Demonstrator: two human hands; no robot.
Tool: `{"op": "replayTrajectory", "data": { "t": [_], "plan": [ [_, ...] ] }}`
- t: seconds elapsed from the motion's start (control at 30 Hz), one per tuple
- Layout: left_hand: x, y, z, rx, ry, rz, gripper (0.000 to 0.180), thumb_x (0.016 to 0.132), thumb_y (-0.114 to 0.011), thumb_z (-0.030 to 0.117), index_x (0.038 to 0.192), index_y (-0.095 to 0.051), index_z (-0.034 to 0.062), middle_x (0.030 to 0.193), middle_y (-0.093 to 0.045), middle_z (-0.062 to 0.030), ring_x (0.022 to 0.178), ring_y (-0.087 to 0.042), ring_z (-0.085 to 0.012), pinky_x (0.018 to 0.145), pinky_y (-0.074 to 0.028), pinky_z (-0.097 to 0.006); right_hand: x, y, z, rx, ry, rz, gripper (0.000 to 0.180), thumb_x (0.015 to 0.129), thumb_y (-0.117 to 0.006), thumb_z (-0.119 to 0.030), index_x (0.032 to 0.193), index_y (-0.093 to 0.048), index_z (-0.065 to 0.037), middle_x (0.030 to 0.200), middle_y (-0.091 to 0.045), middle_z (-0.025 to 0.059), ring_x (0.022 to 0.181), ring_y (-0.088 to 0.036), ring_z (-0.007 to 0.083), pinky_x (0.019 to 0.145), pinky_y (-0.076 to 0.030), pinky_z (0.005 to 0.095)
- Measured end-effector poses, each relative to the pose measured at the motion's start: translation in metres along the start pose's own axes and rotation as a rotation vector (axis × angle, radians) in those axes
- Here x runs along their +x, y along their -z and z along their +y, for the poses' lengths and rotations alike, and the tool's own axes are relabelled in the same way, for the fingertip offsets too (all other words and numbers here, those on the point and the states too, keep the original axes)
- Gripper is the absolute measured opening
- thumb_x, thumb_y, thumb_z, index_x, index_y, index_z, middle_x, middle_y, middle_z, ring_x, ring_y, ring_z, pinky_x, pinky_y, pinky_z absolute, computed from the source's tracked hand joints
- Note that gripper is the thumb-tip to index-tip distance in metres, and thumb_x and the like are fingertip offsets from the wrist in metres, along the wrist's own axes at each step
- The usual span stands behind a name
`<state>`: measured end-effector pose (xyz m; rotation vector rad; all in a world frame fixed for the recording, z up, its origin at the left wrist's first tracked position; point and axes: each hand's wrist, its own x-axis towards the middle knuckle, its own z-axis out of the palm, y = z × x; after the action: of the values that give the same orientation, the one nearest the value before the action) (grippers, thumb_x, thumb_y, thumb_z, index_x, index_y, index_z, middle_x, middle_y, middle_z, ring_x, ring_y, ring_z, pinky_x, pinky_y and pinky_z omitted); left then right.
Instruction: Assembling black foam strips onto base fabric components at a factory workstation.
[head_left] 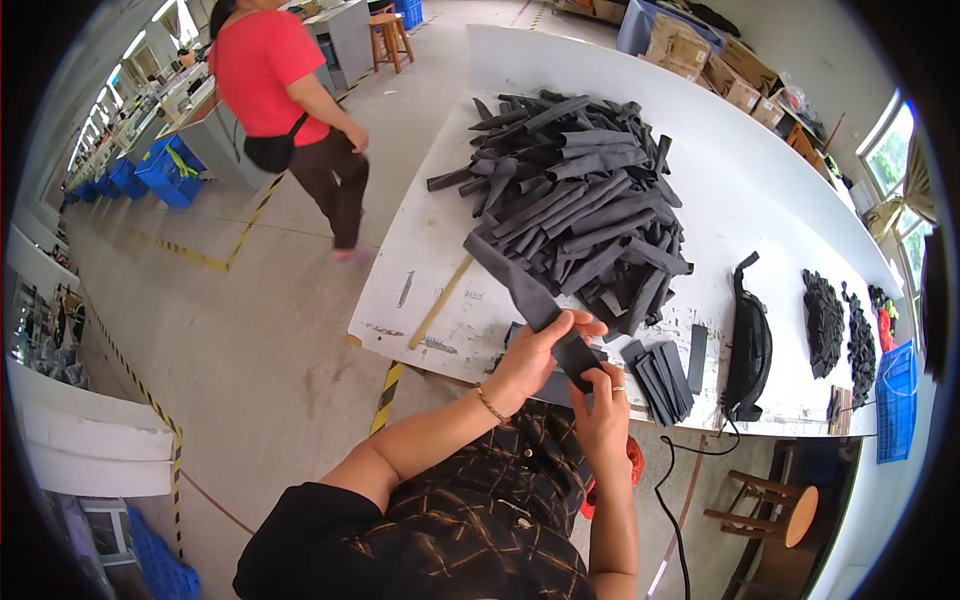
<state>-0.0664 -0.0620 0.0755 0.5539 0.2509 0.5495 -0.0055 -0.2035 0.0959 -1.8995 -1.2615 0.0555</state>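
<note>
Partly hidden — dark strip (pixel 545 310), left hand (pixel 535 355), right hand (pixel 605 400)

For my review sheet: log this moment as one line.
left hand: grips dark fabric strip | right hand: pinches strip's folded end | strip pile on white table | stacked strips beside hands

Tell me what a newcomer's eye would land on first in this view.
First, the big heap of dark grey fabric strips piled in the middle of the white table. Next, the left hand and right hand at the table's near edge, together holding one grey strip that trails back to the heap. Then a person in a red shirt walking across the floor at upper left.
</note>
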Motion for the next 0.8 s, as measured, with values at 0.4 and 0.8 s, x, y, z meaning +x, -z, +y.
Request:
{"op": "replayTrajectory", "data": {
  "t": [0.4,0.8],
  "plan": [
    [-0.001,-0.014,-0.004,-0.12,0.095,-0.006,0.031,0.099,-0.055,0.028,0.112,-0.061,-0.0005,0.11,-0.067,-0.0159,0.104,-0.065,-0.0268,0.092,-0.051,-0.038,0.011,-0.002,0.012,-0.046,0.144,0.051,0.024,0.08,-0.069,0.003,0.097,-0.053,-0.002,0.099,-0.058,0.0171,0.079,-0.06,0.0358,0.065,-0.05,0.0417],
    [-0.009,-0.024,-0.002,-0.204,-0.072,-0.067,0.028,0.101,-0.052,0.026,0.113,-0.058,0.002,0.097,-0.069,-0.01,0.106,-0.065,-0.0301,0.098,-0.048,-0.042,0.011,0.017,0.006,-0.053,0.294,0.145,0.02,0.076,-0.072,0.004,0.088,-0.058,-0.002,0.093,-0.059,0.0132,0.068,-0.061,0.0316,0.057,-0.049,0.0387]
  ]
}}
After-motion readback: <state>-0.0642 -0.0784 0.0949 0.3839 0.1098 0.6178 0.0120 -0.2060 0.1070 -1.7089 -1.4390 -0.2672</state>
